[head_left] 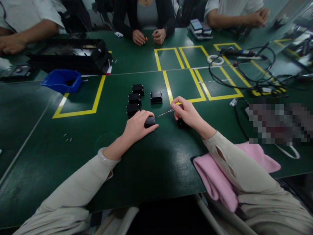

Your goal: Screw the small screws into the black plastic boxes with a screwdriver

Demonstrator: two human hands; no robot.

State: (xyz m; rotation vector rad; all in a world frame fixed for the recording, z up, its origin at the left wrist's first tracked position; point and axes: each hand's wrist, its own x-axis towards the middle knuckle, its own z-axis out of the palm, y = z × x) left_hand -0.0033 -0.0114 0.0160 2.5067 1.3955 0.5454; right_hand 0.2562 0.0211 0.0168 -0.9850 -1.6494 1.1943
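Observation:
My left hand (140, 125) is wrapped round a small black block (150, 121) on the green table. In my right hand (184, 112) is a thin screwdriver (168, 112), its shaft pointing left with the tip at the block's upper right edge. Another black part (181, 123) lies partly hidden under my right hand. Beyond my left hand, black blocks stand in a column, a near one (132, 109), a middle one (134, 99) and a far one (138, 89). One more black block (156, 97) sits to their right.
A blue bin (64, 81) and black trays (73, 55) stand at the left. Small metal pieces (68, 139) lie nearer. Cables (241, 85) spread at the right, above a pink cloth (220, 176) under my right forearm. Several people sit across the table (156, 176).

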